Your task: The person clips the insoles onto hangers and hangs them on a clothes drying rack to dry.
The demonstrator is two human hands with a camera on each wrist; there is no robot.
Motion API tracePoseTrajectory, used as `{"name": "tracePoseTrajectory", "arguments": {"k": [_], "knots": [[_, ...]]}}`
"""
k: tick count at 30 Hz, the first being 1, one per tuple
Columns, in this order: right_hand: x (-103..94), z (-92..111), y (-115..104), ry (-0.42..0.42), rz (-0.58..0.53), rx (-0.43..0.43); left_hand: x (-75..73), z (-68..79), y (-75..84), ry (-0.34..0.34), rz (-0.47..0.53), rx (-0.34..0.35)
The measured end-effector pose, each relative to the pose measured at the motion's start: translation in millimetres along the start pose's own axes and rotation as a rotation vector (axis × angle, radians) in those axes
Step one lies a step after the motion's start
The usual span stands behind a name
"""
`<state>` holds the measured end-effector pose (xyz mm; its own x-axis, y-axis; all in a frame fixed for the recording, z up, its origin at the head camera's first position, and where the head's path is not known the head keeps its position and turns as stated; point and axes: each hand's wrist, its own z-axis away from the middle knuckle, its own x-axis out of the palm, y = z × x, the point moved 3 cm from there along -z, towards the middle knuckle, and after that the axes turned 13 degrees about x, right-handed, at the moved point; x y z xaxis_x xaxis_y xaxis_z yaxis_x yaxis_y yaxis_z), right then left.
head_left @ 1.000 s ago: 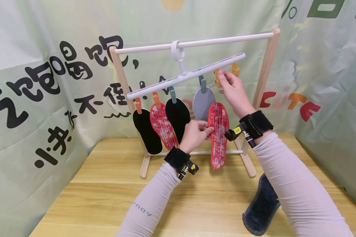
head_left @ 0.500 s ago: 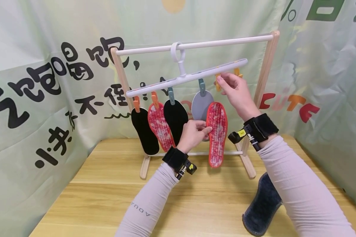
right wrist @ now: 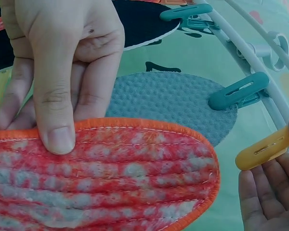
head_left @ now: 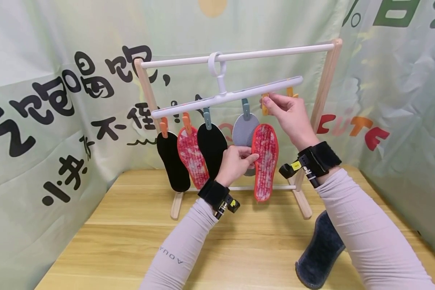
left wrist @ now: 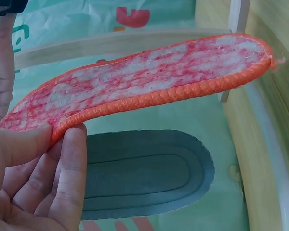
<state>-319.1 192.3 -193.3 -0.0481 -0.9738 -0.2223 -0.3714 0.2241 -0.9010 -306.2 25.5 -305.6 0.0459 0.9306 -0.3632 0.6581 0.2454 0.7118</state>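
Note:
My left hand (head_left: 235,164) pinches a red-and-white insole (head_left: 265,163) with an orange edge, thumb in front, at its left side. The insole hangs upright, its top below the hanger. My right hand (head_left: 291,116) pinches a yellow clothespin (head_left: 265,104) hanging from the white clip hanger (head_left: 224,98). In the right wrist view a gap separates this clothespin (right wrist: 262,149) from the insole's rounded end (right wrist: 202,178). Just behind the left hand, a grey insole (head_left: 243,131) hangs from a teal clothespin (head_left: 245,109). Another yellow clothespin (head_left: 290,92) is partly behind the right hand.
Left of the hands hang a black insole (head_left: 172,161), a red patterned insole (head_left: 191,153) and another black insole (head_left: 211,145). A wooden rack (head_left: 326,80) carries the tilted hanger. On the table (head_left: 130,241) a dark fuzzy insole (head_left: 319,253) lies partly under my right forearm.
The hanger's right end has come down and its hanging insoles have shifted a little left. My right hand has lowered with the yellow clothespin. The left hand keeps hold of the red insole.

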Motion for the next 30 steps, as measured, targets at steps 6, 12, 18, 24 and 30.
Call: {"name": "tracePoseTrajectory", "arguments": {"k": [6,12,18,24,30], "knots": [[0.8,0.9,-0.3,0.026,0.012,-0.022,-1.4,-1.7,1.1,0.016,0.011,0.016],[1.4,2.0,1.1,0.063,0.039,-0.015,-2.3,-3.1,0.8,0.02,0.015,0.026],[2.2,4.3,2.0,0.083,0.017,-0.025,-2.8,-4.2,2.7,0.031,0.02,0.044],[2.1,5.8,1.9,0.095,0.007,-0.017,-3.1,-5.6,5.1,0.036,0.039,0.054],[3.2,5.3,0.6,0.1,0.012,-0.019,-5.1,-7.4,6.8,0.041,0.054,0.061]]}}
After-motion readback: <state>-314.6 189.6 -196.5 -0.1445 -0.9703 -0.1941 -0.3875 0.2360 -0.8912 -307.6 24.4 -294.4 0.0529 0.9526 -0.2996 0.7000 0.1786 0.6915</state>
